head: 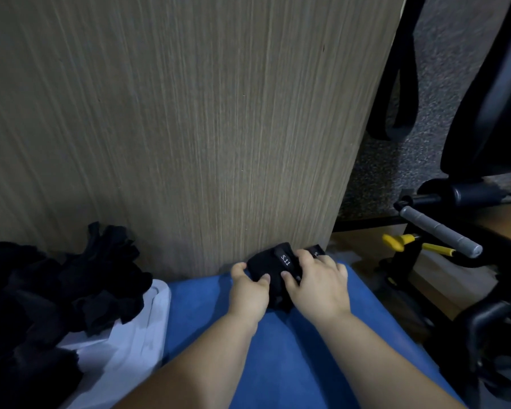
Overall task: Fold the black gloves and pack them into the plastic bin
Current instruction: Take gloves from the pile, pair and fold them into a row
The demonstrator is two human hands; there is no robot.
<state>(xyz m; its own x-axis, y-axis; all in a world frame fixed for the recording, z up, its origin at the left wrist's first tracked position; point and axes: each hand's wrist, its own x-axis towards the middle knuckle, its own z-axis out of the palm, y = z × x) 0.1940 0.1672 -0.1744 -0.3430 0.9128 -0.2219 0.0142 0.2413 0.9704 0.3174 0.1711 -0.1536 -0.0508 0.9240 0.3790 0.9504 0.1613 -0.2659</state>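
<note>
A black glove (273, 268) with a white "5.11" label lies bunched on the blue surface (292, 364), close against the wooden panel. My left hand (248, 293) grips its left side, thumb on top. My right hand (316, 283) presses on its right side, fingers curled over the strap. A second strap end with white print sticks out past my right fingers. At the left, a heap of several black gloves (50, 290) fills a clear plastic bin (148, 317), spilling over its rim.
A tall wood-grain panel (189, 113) rises directly behind the glove. To the right are a black office chair (490, 98), a grey-handled bar (440, 231), yellow-tipped parts (396, 242) and carpeted floor (396, 160).
</note>
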